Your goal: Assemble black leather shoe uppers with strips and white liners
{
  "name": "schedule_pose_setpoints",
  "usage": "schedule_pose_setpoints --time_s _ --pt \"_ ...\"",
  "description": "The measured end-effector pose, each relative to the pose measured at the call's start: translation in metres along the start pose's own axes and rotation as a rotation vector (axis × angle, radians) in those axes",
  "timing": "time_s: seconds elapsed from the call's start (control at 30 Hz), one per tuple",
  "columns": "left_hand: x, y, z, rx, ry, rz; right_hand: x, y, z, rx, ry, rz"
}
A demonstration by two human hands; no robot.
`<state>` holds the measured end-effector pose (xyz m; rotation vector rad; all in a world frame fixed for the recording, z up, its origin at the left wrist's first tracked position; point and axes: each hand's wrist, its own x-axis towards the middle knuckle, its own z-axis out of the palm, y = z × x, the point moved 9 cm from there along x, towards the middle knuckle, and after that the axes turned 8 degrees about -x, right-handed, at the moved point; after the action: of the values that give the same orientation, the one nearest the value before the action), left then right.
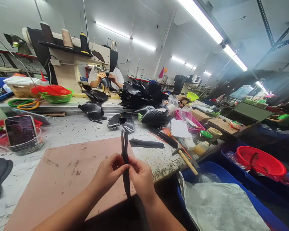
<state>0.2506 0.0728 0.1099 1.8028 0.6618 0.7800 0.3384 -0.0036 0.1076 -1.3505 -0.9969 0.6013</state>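
Note:
Both hands pinch a long black strip point(126, 183) over the front edge of the pink board point(69, 166). My left hand point(110, 170) grips it from the left with thumb and fingers, and my right hand point(140, 176) from the right, the fingertips nearly meeting. Above the hands the strip parts into two narrow ends; below them it hangs down to a point. Beyond lies a curved black leather-like piece point(121, 122) with pale cut edges. Several flat black strips point(146, 143) lie on the table to the right of the hands.
A hammer point(186, 160) lies at the table's right edge, near jars point(202, 136) and a notebook point(180, 128). A phone point(20, 130) leans in a clear bowl at left. Behind stand a black pile point(139, 93) and a person at a sewing machine point(106, 75). Blue bins point(216, 170) stand at right.

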Motion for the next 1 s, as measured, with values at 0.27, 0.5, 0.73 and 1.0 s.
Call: schedule_pose_setpoints --time_s 0.27,0.5,0.73,1.0 --pt "-0.005 -0.006 -0.008 0.062 -0.058 -0.118 -0.009 -0.019 0.009 -0.394 0.059 -0.203" --pt "-0.012 -0.009 -0.016 0.083 -0.060 -0.162 -0.018 -0.026 0.017 -0.545 0.045 -0.326" --pt "-0.017 -0.008 -0.019 0.084 -0.050 -0.180 -0.021 -0.027 0.023 -0.511 0.011 -0.318" --pt "-0.021 -0.007 -0.019 0.089 -0.108 -0.214 -0.020 -0.018 0.023 -0.347 -0.074 -0.157"
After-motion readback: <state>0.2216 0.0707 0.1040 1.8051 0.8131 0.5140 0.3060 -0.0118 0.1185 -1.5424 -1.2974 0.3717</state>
